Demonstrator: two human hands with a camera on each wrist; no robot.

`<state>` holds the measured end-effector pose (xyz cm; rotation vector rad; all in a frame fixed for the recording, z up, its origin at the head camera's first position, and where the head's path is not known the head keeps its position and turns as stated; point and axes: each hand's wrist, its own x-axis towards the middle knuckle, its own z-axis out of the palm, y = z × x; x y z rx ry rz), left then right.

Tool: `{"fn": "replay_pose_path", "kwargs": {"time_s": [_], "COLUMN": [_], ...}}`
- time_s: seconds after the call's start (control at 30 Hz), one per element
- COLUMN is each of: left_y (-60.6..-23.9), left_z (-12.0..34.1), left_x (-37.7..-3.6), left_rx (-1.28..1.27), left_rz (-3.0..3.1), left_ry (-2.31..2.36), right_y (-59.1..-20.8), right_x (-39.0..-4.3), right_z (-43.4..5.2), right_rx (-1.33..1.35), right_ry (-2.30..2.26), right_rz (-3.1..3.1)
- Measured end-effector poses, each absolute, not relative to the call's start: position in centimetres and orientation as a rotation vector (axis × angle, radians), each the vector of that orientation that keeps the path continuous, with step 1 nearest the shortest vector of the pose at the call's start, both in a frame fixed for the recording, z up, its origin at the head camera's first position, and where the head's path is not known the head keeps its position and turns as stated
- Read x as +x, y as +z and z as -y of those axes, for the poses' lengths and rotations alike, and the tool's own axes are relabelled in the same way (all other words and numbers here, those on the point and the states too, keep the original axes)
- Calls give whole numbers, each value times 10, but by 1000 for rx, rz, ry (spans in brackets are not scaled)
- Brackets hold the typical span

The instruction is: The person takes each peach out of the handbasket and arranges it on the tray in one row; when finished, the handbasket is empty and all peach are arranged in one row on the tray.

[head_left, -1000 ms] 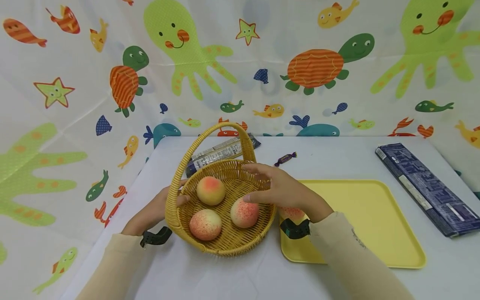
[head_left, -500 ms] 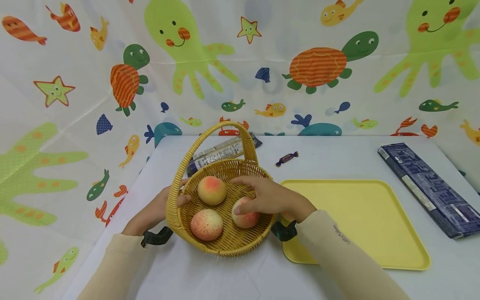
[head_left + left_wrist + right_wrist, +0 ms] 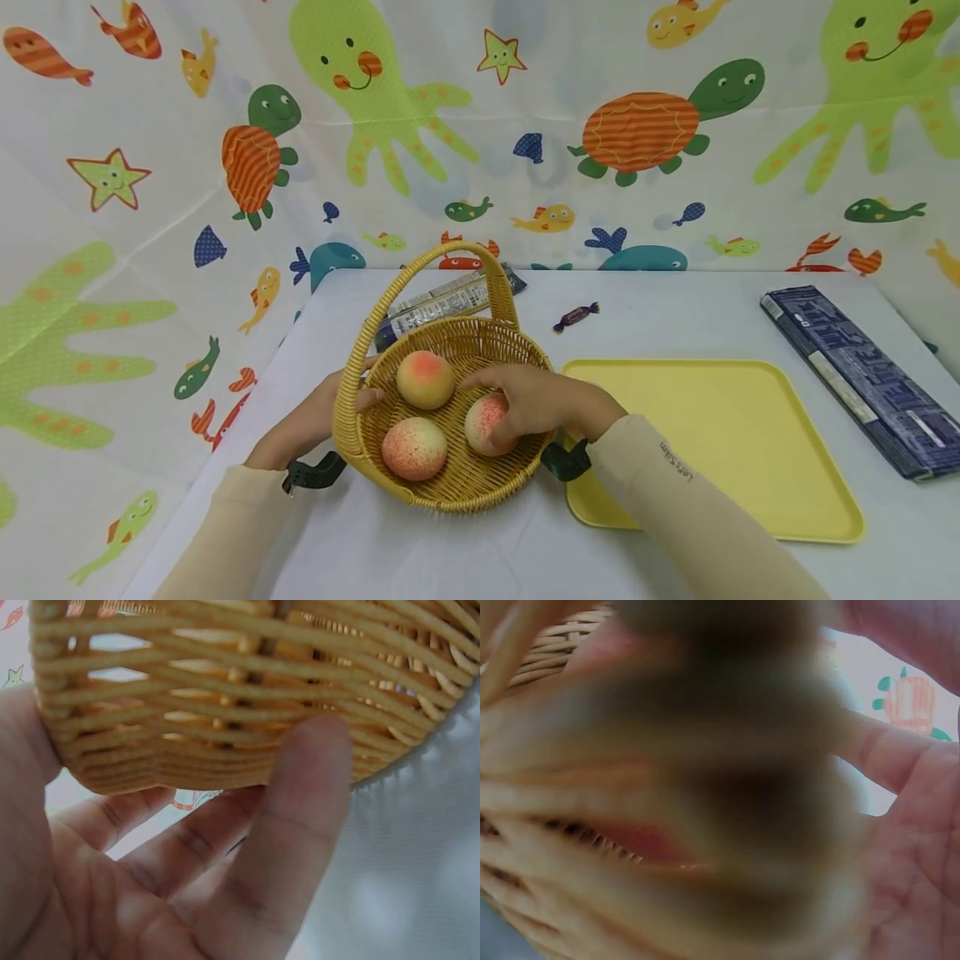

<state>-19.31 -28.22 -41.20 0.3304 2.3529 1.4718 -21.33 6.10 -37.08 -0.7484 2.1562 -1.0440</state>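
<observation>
Right hand (image 3: 543, 406) reaches over the basket (image 3: 457, 487) rim, fingers curled round the nearest peach (image 3: 487, 423) beneath them. Left hand (image 3: 315, 421) clasps the basket's opposite wall.

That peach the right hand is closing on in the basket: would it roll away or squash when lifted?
The peach looks round, so it would probably roll if set loose on the flat tray. In the basket the wall should stop it. The right hand wraps it easily, so it seems light; softness cannot be judged.
</observation>
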Motion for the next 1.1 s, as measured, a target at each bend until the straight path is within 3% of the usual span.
{"fn": "replay_pose_path", "kwargs": {"time_s": [1.1], "left_y": [-408], "left_z": [280], "left_x": [-194], "left_rx": [261], "left_rz": [-2364], "left_ry": [1452], "right_y": [-376], "right_x": [-211], "right_z": [-59], "right_rx": [-926], "right_ry": [-825], "right_rz": [-2246]}}
